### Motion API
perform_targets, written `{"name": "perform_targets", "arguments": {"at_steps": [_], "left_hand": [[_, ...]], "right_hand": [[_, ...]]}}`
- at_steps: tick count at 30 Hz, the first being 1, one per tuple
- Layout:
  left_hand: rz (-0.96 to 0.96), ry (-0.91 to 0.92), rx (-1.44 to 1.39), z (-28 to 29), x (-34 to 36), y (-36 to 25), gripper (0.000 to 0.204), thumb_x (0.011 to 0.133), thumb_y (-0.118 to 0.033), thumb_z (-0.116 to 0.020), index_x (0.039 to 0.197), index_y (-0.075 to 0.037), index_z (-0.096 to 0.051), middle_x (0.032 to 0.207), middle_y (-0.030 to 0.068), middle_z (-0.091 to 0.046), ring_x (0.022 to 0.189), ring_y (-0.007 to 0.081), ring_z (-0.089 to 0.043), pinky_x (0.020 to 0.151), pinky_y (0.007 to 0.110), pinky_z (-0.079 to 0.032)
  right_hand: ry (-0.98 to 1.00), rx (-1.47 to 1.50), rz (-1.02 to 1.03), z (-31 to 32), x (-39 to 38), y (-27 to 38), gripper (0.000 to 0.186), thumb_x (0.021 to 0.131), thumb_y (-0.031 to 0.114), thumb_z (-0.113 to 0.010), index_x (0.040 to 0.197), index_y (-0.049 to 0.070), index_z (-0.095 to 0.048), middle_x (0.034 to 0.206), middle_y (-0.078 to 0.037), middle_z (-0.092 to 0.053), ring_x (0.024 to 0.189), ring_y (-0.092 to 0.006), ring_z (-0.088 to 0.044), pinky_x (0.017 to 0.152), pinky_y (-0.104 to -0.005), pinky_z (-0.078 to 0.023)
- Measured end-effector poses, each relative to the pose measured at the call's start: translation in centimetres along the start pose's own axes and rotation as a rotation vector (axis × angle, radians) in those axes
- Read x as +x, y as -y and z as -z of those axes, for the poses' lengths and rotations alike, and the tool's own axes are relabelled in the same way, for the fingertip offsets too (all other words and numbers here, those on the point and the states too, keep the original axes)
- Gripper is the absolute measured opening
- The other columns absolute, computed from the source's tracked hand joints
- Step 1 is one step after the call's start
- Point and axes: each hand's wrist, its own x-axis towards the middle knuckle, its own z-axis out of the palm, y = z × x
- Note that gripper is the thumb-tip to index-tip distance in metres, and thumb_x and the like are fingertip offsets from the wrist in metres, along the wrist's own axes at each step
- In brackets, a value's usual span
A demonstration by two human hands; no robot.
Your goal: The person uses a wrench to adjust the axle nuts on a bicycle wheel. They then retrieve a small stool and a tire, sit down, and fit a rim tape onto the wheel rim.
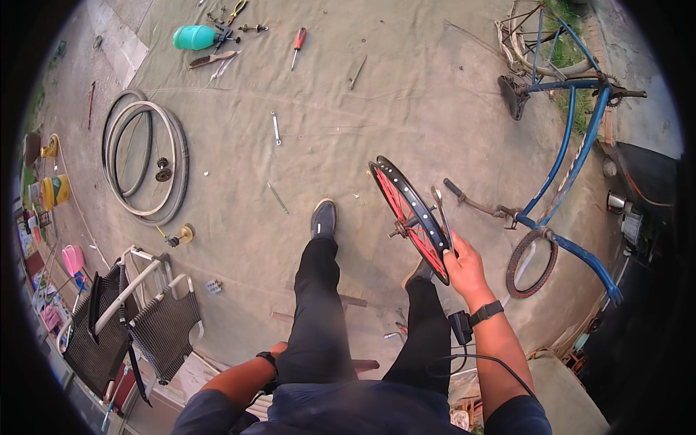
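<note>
Right grip [466,267]: wrapped round red-spoked wheel [419,209] and slim metal tool [439,199]
Left grip [278,349]: beside left thigh [312,348], mostly hidden, hold unclear
Wheel: tilted, over right shoe [418,273]
Hub [401,228]: apparently fitted, spokes [391,196] too
Rim [399,179]: no tyre visible, so seemingly unfinished

Wheel [421,207]: black rim dotted with a row of pale silver spots, bright red spokes [394,194]. Bicycle frame [581,149], blue with pale lettering; bottle [193,37], turquoise; screwdriver [299,38], red-handled; bucket [55,191], yellow. Folding chair [167,319], dark woven mesh on cream tubing; trousers [315,319], plain black.
</note>
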Motion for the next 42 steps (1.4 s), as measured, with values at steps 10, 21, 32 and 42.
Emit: {"name": "perform_targets", "arguments": {"at_steps": [10, 21, 32, 42], "left_hand": [[0.045, -0.084, -0.193, 3.5, 17.8, -11.0, 0.042, 0.094, -0.040, -0.055, 0.117, -0.008, -0.069, 0.110, 0.0191, -0.073, 0.101, 0.0405, -0.069, 0.085, 0.048, -0.054], [0.134, -0.191, -0.318, 5.8, 23.7, -13.3, 0.042, 0.095, -0.039, -0.055, 0.119, -0.007, -0.067, 0.109, 0.0183, -0.073, 0.099, 0.0396, -0.069, 0.085, 0.047, -0.054], [0.157, -0.278, -0.375, 6.3, 26.0, -12.9, 0.043, 0.095, -0.038, -0.056, 0.121, -0.006, -0.066, 0.109, 0.0175, -0.073, 0.098, 0.0386, -0.070, 0.084, 0.047, -0.054], [0.221, -0.352, -0.487, 5.3, 25.9, -6.7, 0.043, 0.096, -0.037, -0.056, 0.123, -0.005, -0.065, 0.109, 0.0167, -0.074, 0.097, 0.0377, -0.070, 0.084, 0.047, -0.055]], "right_hand": [[0.107, 0.137, 0.181, -4.0, 10.6, -3.6, 0.033, 0.088, 0.010, -0.059, 0.120, 0.004, -0.065, 0.090, -0.018, -0.062, 0.083, -0.0370, -0.060, 0.076, -0.0419, -0.050], [0.050, 0.373, 0.051, -2.7, 13.5, -8.7, 0.030, 0.088, 0.004, -0.057, 0.117, -0.001, -0.066, 0.085, -0.008, -0.061, 0.079, -0.0160, -0.058, 0.075, -0.0304, -0.048], [0.090, 0.603, -0.002, -2.0, 11.9, -11.7, 0.031, 0.091, 0.000, -0.054, 0.120, -0.004, -0.064, 0.102, -0.002, -0.067, 0.094, -0.0076, -0.058, 0.086, -0.0258, -0.047], [0.081, 0.576, 0.103, -1.9, 11.3, -12.7, 0.029, 0.090, 0.006, -0.057, 0.116, -0.003, -0.067, 0.089, 0.001, -0.064, 0.082, -0.0064, -0.056, 0.075, -0.0260, -0.047]]}}
